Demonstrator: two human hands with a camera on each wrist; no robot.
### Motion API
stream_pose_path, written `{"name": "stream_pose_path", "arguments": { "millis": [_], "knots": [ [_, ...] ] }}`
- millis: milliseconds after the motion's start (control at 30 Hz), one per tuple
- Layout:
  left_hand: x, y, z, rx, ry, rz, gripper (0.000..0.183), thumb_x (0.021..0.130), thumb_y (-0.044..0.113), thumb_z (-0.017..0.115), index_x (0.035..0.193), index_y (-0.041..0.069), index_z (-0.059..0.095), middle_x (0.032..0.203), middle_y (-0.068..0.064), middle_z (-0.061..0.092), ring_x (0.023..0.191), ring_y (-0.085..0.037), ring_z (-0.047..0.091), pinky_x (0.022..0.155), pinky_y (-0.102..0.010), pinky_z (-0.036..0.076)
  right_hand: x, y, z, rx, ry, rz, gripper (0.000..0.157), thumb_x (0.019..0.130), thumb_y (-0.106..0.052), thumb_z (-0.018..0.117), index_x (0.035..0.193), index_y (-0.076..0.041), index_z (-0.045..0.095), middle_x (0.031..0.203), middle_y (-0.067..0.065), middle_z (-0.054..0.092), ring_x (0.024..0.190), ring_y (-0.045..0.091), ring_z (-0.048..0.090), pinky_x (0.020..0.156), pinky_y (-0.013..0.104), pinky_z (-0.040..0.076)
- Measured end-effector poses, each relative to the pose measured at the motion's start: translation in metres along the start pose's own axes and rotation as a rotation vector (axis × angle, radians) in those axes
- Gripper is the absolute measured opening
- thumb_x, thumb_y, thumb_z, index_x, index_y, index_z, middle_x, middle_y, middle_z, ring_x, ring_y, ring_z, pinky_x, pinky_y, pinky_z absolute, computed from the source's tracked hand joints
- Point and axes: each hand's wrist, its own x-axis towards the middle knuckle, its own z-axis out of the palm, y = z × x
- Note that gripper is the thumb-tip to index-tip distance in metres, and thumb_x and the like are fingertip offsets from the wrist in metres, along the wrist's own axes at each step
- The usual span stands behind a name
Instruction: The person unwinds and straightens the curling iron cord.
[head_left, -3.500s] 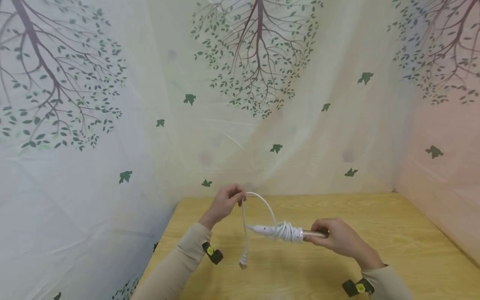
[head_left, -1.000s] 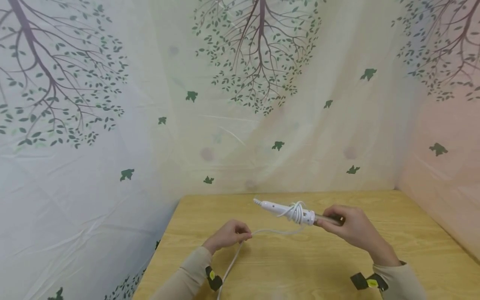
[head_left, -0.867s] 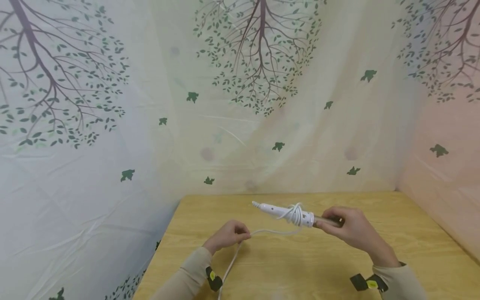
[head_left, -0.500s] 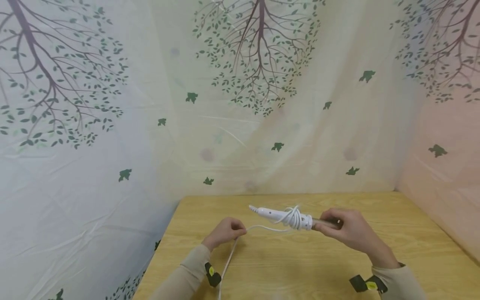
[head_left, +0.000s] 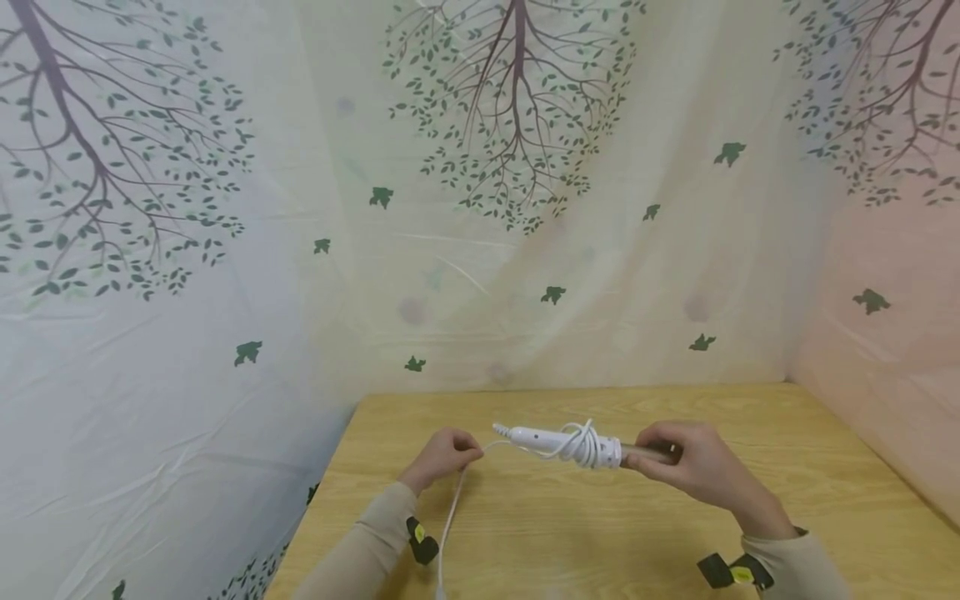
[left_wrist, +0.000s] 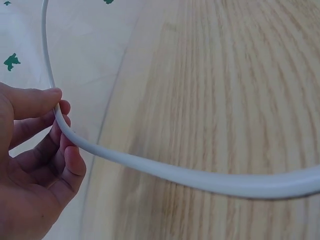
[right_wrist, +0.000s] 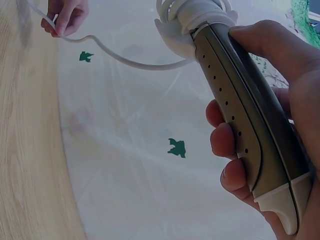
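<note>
In the head view my right hand (head_left: 693, 467) grips the brown barrel of a curling iron (head_left: 531, 437), held over the table. Its white handle points left, with several turns of white cord (head_left: 587, 448) wrapped around it. The right wrist view shows my fingers curled round the barrel (right_wrist: 240, 107), which has a row of small holes and a white tip. My left hand (head_left: 442, 458) pinches the loose run of the cord, left of the handle's end. Up close in the left wrist view, the cord (left_wrist: 150, 167) passes between thumb and fingers. From there it hangs toward the bottom edge of the head view.
A wood-grain table (head_left: 570, 533) lies beneath both hands. Behind it and at its sides hang pale curtains (head_left: 465, 317) printed with trees and green leaves. Each sleeve carries a black wrist strap, one on the left (head_left: 422, 542) and one on the right.
Since 3.5 seconds ago my left hand has come lower, with a longer cord tail below it. Over the last second it shifts up and left, while the curling iron drops slightly and moves left.
</note>
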Motion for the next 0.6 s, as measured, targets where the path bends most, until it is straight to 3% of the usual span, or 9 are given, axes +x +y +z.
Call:
{"name": "stream_pose_path", "arguments": {
  "millis": [400, 600],
  "knots": [
    [0.003, 0.006, -0.015, -0.029, 0.157, -0.057, 0.019, 0.091, 0.021, 0.067, 0.092, 0.003, 0.072, 0.087, -0.023, 0.067, 0.063, -0.010, 0.053, 0.058, -0.024, 0.047, -0.004, 0.000, 0.003, 0.025, -0.063, 0.044, 0.014, 0.082, -0.017, 0.079, 0.086, -0.025, 0.068, 0.072, -0.018, 0.061, 0.053, -0.004, 0.047, 0.043, 0.020, 0.044],
    [0.004, 0.014, -0.020, -0.054, 0.256, -0.073, 0.015, 0.090, 0.019, 0.069, 0.089, 0.004, 0.071, 0.078, -0.009, 0.067, 0.064, -0.010, 0.055, 0.059, -0.024, 0.050, -0.007, 0.002, 0.005, 0.038, -0.070, 0.007, 0.014, 0.082, -0.017, 0.079, 0.085, -0.025, 0.067, 0.070, -0.018, 0.060, 0.052, -0.005, 0.045, 0.041, 0.019, 0.042]
  ]
}}
